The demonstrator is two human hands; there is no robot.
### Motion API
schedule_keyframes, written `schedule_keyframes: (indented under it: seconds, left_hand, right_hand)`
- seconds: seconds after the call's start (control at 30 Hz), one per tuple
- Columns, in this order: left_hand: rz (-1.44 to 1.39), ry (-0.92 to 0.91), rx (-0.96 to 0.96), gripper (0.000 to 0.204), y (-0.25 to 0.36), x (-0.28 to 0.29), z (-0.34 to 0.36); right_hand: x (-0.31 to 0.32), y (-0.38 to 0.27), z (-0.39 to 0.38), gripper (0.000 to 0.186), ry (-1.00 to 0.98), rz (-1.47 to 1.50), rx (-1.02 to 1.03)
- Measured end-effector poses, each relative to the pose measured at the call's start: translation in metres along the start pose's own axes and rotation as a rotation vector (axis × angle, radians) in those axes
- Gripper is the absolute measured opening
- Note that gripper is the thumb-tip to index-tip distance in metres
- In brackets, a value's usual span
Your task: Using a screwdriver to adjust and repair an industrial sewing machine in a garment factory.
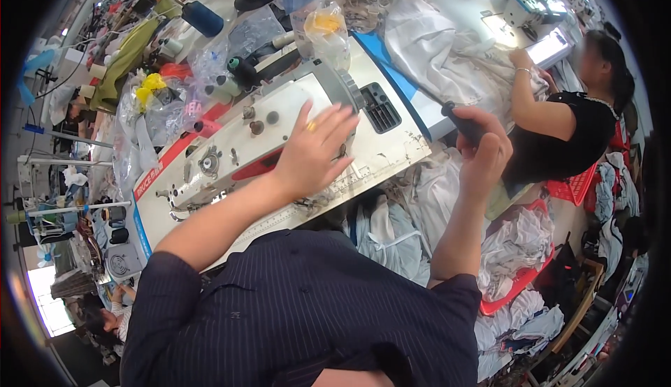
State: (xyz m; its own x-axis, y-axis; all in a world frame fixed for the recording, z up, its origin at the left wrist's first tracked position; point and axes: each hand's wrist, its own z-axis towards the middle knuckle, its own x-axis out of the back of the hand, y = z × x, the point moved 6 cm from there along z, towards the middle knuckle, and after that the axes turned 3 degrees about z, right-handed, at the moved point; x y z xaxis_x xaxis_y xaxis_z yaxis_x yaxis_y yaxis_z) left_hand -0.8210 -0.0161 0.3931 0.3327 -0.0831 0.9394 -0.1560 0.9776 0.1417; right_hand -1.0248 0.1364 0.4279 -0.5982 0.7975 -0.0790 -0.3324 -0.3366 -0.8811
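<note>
A white industrial sewing machine (285,117) lies across the table in front of me. Over its right end, close to the grey handwheel (358,98), is my left hand (312,155), fingers stretched and slightly spread, holding nothing. Whether its fingertips touch the machine, I cannot tell. My right hand (487,151) is raised to the right of the table, wrapped round the black handle of a screwdriver (464,124). The thin shaft points up and to the left, over the table's right edge.
Thread spools (203,18) and plastic bags (255,32) crowd the far side. White cloth (426,38) covers the neighbouring table, where a co-worker (570,118) is at right. A red basket (521,289) of garments stands low on the right.
</note>
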Motion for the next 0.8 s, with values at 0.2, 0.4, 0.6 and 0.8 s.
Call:
schedule_keyframes:
  seconds: [0.2,0.4,0.6,0.8]
  left_hand:
    - [-0.062,0.014,0.153,0.057,-0.026,0.041,-0.077]
    - [-0.096,0.076,0.131,0.054,-0.05,0.046,-0.022]
    - [-0.081,-0.405,0.198,0.067,-0.102,-0.041,0.101]
    - [-0.127,-1.065,0.217,0.102,-0.142,-0.098,0.139]
  right_hand:
    - [-0.037,-0.01,0.04,0.052,-0.243,0.085,-0.094]
    - [-0.06,-0.021,0.079,0.031,-0.159,-0.011,0.061]
    - [-0.064,-0.023,0.083,0.017,-0.124,-0.103,0.085]
    - [-0.012,-0.011,0.059,0.015,-0.023,-0.108,-0.006]
